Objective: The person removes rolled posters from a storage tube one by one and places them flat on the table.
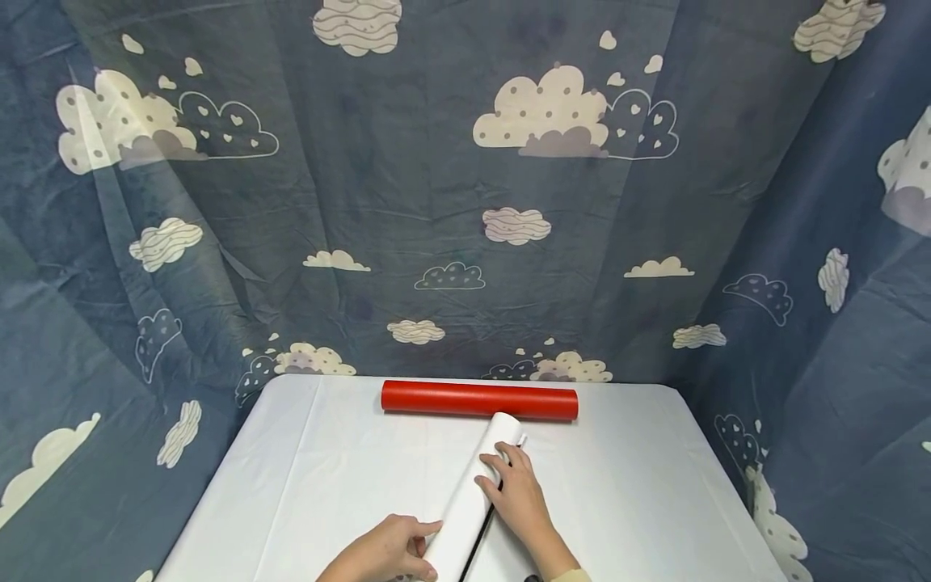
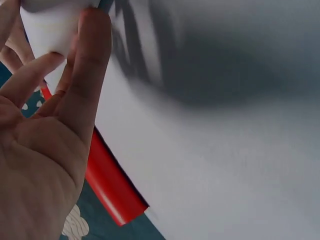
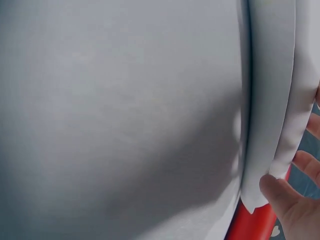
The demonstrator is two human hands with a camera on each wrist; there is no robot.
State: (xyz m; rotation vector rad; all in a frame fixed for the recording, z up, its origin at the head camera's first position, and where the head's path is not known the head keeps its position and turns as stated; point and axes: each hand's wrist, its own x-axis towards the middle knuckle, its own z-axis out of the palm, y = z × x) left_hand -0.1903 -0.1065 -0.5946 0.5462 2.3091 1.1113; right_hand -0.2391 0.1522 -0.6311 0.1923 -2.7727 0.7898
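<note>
A big dark blue cloth (image 1: 407, 170) with pale clouds and little hearts hangs behind the table and down both sides. In front of it stands a white table (image 1: 320, 477), with a long straight crease near its left side. A shiny red roll (image 1: 451, 398) lies across the table, close to the back edge. A white paper roll (image 1: 465, 501) lies in the middle of the table's front part. It slants, with its far end right by the red roll's front side; I cannot tell if the two touch. From the right wrist, you can see a loose paper edge running along the white roll. The right hand (image 1: 520, 493) is on the right side of the white roll, near its far end, with its thumb and bent fingers holding the paper. The left hand (image 1: 385, 550) is on the other side, nearer the front, and its thumb and fingers hold the roll there. A thin black strip (image 1: 480, 537) runs along the right side of the white roll. A bit of pale yellow sleeve (image 1: 571, 576) shows at the right wrist.
</note>
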